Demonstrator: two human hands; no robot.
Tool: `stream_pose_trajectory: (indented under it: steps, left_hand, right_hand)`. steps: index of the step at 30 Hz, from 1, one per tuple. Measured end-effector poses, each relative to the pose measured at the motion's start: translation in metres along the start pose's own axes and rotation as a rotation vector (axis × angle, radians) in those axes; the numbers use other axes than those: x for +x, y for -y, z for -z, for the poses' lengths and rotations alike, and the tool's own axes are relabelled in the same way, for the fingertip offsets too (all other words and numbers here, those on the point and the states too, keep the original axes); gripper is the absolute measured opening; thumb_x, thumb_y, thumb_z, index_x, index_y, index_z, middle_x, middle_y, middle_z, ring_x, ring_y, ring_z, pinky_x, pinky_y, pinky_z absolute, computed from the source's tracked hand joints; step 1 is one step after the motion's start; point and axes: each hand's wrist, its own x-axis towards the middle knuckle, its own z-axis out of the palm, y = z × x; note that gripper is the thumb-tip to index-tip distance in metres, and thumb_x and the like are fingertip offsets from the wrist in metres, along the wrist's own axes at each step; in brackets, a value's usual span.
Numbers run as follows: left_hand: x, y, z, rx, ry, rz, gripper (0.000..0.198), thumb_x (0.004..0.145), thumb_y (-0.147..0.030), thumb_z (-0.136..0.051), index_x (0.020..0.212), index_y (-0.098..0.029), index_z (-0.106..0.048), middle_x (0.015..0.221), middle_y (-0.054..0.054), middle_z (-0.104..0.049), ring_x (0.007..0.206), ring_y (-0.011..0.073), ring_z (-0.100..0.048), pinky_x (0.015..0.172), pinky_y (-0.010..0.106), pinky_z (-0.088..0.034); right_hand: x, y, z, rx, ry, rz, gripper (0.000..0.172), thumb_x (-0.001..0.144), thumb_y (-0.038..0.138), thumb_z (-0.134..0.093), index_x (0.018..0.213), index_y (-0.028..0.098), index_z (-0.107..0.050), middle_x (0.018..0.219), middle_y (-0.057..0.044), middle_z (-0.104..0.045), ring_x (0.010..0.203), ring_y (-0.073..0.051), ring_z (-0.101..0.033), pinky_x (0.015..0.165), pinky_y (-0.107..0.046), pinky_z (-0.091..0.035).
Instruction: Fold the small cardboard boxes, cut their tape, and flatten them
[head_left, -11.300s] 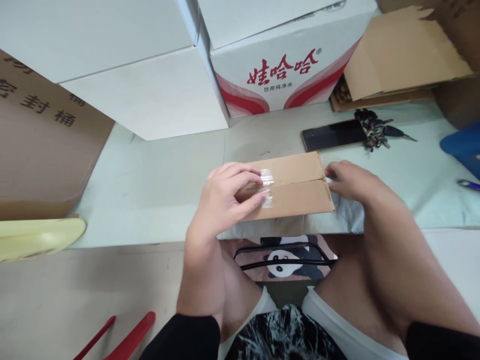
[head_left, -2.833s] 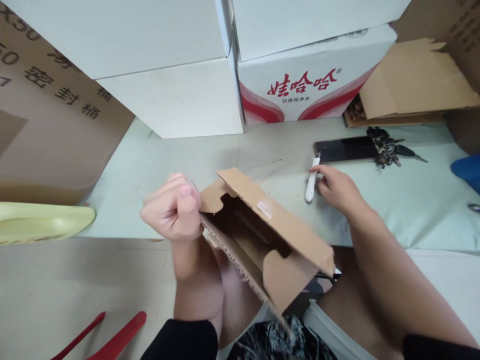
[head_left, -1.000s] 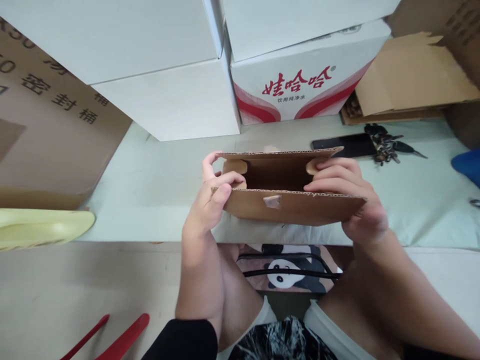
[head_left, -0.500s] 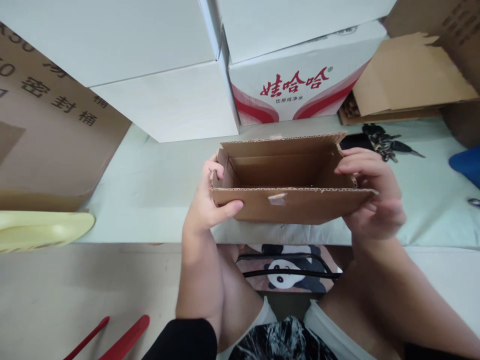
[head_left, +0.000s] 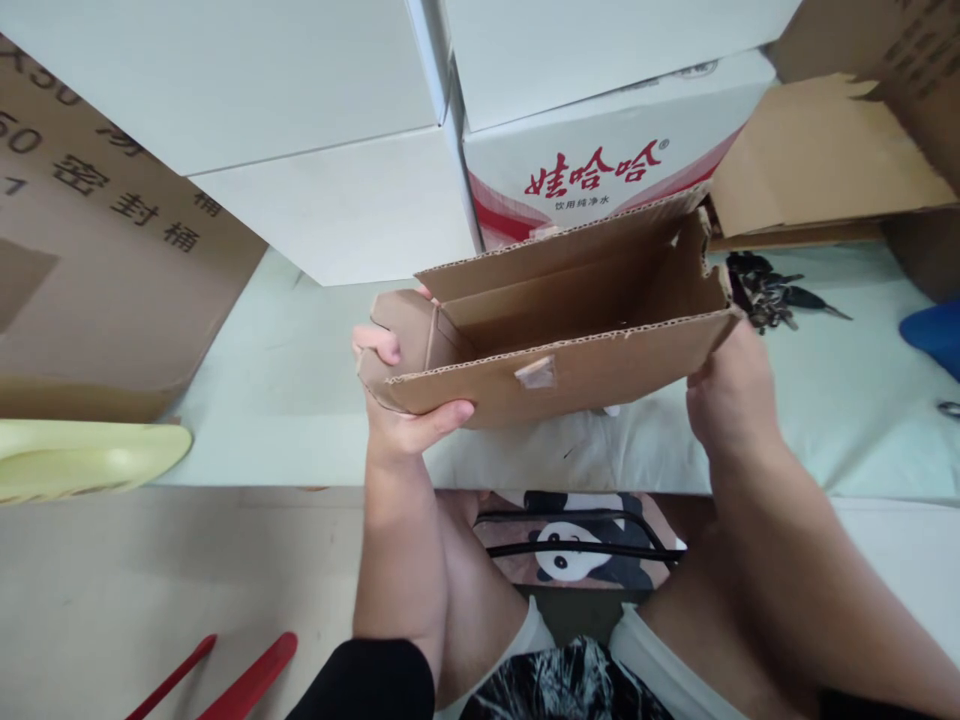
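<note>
A brown cardboard box is held up over the pale green cloth surface, its top open and its right end raised. Inside, the part that shows is bare cardboard. My left hand grips the left end, thumb across the front wall and a finger curled over the left flap, which leans outward. At the right end, my right hand holds the box's lower corner from outside; most of its fingers are hidden behind the cardboard. A scrap of clear tape sticks to the front wall.
White cartons and a red-and-white carton stand behind. To the right lie keys, folded cardboard and a blue object. A large brown carton and a yellow-green item are at left.
The box has tilted, its right end rising and its left end shifting leftward. The left flap has swung outward. My right hand has moved from the rim down to the outer right corner.
</note>
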Motion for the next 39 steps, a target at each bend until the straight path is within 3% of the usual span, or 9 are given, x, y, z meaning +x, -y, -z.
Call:
stream_pose_trajectory:
  steps: [4,9,12,15,18,22,27,31,39]
  left_hand:
    - [0.0,-0.002,-0.002,-0.032,-0.044,0.02,0.071,0.055,-0.035,-0.097,0.086,-0.028,-0.034,0.107,0.001,-0.061,0.113,0.0277,-0.061,0.104,0.052,-0.049]
    - [0.003,-0.009,-0.004,-0.002,-0.129,0.033,0.074,0.056,-0.042,-0.094,0.084,-0.026,-0.027,0.108,0.001,-0.06,0.117,0.0291,-0.061,0.104,0.053,-0.049]
    - [0.005,-0.012,-0.005,-0.005,-0.159,0.031,0.076,0.055,-0.045,-0.093,0.083,-0.025,-0.025,0.11,0.001,-0.059,0.116,0.0292,-0.06,0.104,0.053,-0.047]
    - [0.005,-0.013,-0.007,-0.013,-0.149,0.052,0.076,0.056,-0.048,-0.093,0.083,-0.026,-0.026,0.104,0.001,-0.057,0.113,0.0291,-0.059,0.103,0.054,-0.046]
    - [0.005,-0.014,-0.009,0.005,-0.175,0.078,0.081,0.053,-0.056,-0.093,0.083,-0.025,-0.024,0.098,0.001,-0.053,0.111,0.029,-0.057,0.099,0.053,-0.046]
    - [0.002,-0.012,-0.006,0.017,-0.219,0.071,0.078,0.054,-0.055,-0.093,0.082,-0.025,-0.026,0.098,0.002,-0.051,0.108,0.0272,-0.056,0.097,0.049,-0.047]
    - [-0.005,-0.002,0.002,0.023,-0.141,0.074,0.079,0.05,-0.056,-0.097,0.084,-0.027,-0.032,0.084,-0.002,-0.047,0.089,0.0224,-0.059,0.089,0.042,-0.052]
    - [-0.005,0.002,-0.001,-0.021,-0.143,0.08,0.079,0.048,-0.053,-0.099,0.084,-0.026,-0.033,0.09,-0.002,-0.05,0.093,0.0227,-0.06,0.088,0.042,-0.051]
    - [-0.005,0.002,-0.004,-0.053,-0.109,0.05,0.075,0.05,-0.048,-0.099,0.086,-0.027,-0.036,0.094,-0.001,-0.052,0.096,0.0232,-0.06,0.09,0.043,-0.052]
  right_hand:
    - [0.0,-0.005,-0.004,-0.13,0.111,-0.242,0.021,0.084,0.042,-0.064,0.098,0.028,-0.07,0.113,-0.003,-0.075,0.115,-0.027,-0.064,0.102,-0.047,-0.051]
    - [-0.003,-0.002,-0.011,0.02,0.226,-0.45,0.033,0.081,0.055,-0.067,0.102,0.028,-0.069,0.101,-0.002,-0.075,0.102,-0.025,-0.068,0.08,-0.037,-0.056]
    - [-0.005,0.001,-0.013,0.204,0.296,-0.458,0.032,0.079,0.055,-0.071,0.094,0.026,-0.069,0.084,0.0,-0.072,0.081,-0.02,-0.066,0.066,-0.031,-0.054]
    - [-0.007,0.002,-0.013,0.358,0.232,-0.459,0.029,0.071,0.051,-0.079,0.08,0.026,-0.066,0.064,0.004,-0.062,0.06,-0.015,-0.057,0.049,-0.026,-0.043]
    - [-0.007,0.004,-0.011,0.455,0.162,-0.471,0.029,0.068,0.051,-0.082,0.084,0.03,-0.07,0.074,0.005,-0.071,0.07,-0.017,-0.066,0.053,-0.027,-0.05]
    - [-0.005,0.006,-0.009,0.557,0.166,-0.488,0.033,0.066,0.051,-0.086,0.092,0.033,-0.077,0.095,0.005,-0.08,0.091,-0.021,-0.073,0.064,-0.03,-0.059]
    - [-0.003,0.004,-0.012,0.566,0.13,-0.427,0.028,0.07,0.051,-0.086,0.088,0.032,-0.078,0.088,0.006,-0.08,0.081,-0.017,-0.073,0.059,-0.026,-0.057]
    - [-0.002,0.001,-0.014,0.563,0.073,-0.399,0.02,0.079,0.048,-0.08,0.089,0.031,-0.079,0.086,0.005,-0.08,0.077,-0.015,-0.072,0.059,-0.024,-0.058]
    - [-0.002,0.003,-0.015,0.554,0.056,-0.365,0.021,0.081,0.048,-0.077,0.09,0.03,-0.076,0.084,0.004,-0.078,0.083,-0.016,-0.074,0.066,-0.025,-0.059]
